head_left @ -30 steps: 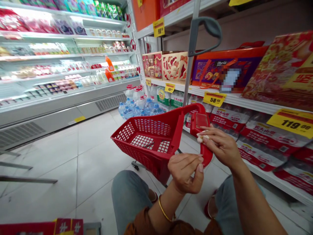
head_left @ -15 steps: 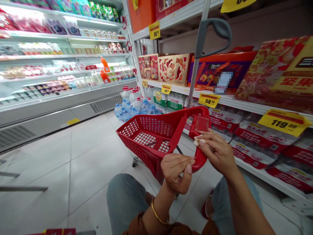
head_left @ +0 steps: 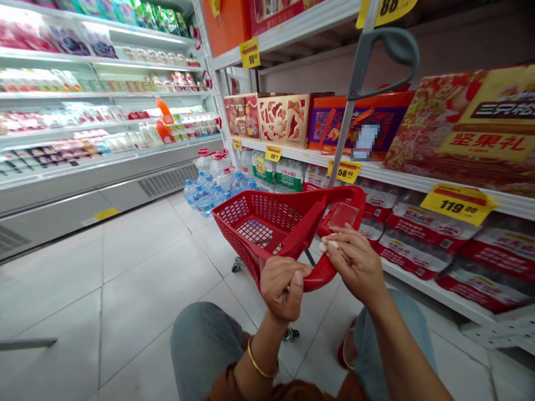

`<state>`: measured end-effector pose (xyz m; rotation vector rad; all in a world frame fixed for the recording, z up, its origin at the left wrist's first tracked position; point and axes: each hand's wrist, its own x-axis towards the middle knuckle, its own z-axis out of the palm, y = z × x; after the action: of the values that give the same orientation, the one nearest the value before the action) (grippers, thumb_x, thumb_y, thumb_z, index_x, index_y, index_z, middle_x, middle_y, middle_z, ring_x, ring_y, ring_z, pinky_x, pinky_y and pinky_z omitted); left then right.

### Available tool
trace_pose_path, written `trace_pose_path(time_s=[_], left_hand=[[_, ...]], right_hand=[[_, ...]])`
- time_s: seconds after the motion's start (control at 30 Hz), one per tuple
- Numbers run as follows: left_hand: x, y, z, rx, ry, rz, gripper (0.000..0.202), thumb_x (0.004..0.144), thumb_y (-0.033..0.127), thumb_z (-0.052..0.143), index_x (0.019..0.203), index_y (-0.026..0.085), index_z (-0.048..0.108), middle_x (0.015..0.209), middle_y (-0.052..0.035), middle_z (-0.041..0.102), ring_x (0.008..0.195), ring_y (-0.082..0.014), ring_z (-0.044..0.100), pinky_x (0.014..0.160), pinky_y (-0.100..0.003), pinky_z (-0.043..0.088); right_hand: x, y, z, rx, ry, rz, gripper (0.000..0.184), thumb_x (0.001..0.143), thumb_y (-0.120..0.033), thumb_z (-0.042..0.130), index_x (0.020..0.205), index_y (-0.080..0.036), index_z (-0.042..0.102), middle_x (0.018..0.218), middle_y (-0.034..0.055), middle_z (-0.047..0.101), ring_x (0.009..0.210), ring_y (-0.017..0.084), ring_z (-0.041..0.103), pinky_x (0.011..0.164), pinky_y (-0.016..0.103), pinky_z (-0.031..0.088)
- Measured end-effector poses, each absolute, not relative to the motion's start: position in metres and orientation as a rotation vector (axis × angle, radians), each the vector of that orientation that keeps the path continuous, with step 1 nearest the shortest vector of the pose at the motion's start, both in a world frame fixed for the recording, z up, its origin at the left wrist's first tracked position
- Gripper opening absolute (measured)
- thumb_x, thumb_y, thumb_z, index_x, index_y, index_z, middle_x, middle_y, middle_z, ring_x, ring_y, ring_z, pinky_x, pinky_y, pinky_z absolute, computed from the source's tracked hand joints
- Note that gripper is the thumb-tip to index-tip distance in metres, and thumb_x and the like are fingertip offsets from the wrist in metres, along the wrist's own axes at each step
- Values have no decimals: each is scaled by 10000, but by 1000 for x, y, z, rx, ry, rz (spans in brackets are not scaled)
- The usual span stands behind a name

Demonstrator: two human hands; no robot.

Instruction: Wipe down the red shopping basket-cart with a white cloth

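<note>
My right hand (head_left: 355,264) pinches a small pale food morsel (head_left: 328,244) between thumb and fingers. It sits just above the red rim of a red plastic shopping trolley basket (head_left: 267,234). My left hand (head_left: 284,289), with a gold bangle (head_left: 259,362) on the wrist, has its fingers curled together over the basket's front corner. Whatever those fingers hold, if anything, is hidden. The basket's grey telescopic handle (head_left: 376,67) rises behind my right hand. Denim-clad knees (head_left: 200,351) show below my arms.
A lit refrigerated display case (head_left: 96,111) runs along the left. Shelving on the right carries gift boxes (head_left: 284,120) and shrink-wrapped bottled water packs (head_left: 413,245) with yellow price labels. Loose water bottles (head_left: 204,195) stand at the aisle's far end, above white floor tiles (head_left: 146,273).
The view has turned right, so the shelves and basket slide left in the frame. My hands stay close together, and my left hand sits nearer the basket's rim.
</note>
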<state>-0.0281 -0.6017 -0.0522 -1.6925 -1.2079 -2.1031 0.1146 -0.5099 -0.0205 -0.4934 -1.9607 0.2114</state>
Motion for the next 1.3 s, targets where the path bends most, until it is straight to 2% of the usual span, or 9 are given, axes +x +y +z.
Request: trace_pose_path(time_s=[0.27,0.47,0.83,1.0,1.13,1.3], left_hand=[[-35,-599,-55,-1588,-1235,-2170,245,880,155,499,754,208,701,695,2,724,644,-154,659,696,-353,512],[-50,-601,-55,-1568,-1297,-2226,279,896,211,493,692,212,684,649,2,712,618,-156,648,681,-353,525],[-90,-605,-51,-1546,-1396,-2248,337,904,267,505,604,198,642,584,2,685,564,-144,621,655,-333,515],[-105,-611,-43,-1543,-1536,-1978,342,917,280,519,608,202,646,577,11,664,575,-132,607,693,-327,515],[-109,-617,-36,-1541,-1608,-1755,330,931,272,502,657,197,670,629,-1,696,638,-139,641,715,-321,522],[-103,-624,-27,-1628,-1582,-1443,231,912,211,524,742,181,677,705,-23,719,694,-152,658,758,-333,522]], right_hand=[[105,-519,-22,-519,-1921,192,130,882,-188,579,891,-244,696,880,39,710,970,221,652,930,467,519],[93,-528,-21,-526,-1925,170,125,889,-200,575,912,-245,689,888,37,714,942,223,662,968,499,492],[66,-543,-20,-488,-2041,174,185,894,-210,559,1051,-211,656,1011,81,682,1051,252,602,1007,513,442],[55,-543,-22,-441,-2098,161,248,912,-209,540,1135,-241,645,1092,70,679,1090,251,587,1027,501,432],[47,-542,-23,-433,-2084,158,247,918,-223,538,1138,-245,649,1085,70,683,1084,253,589,1024,506,435],[41,-541,-24,-426,-2084,161,250,926,-225,526,1145,-236,645,1079,80,686,1085,257,589,1024,516,429]])
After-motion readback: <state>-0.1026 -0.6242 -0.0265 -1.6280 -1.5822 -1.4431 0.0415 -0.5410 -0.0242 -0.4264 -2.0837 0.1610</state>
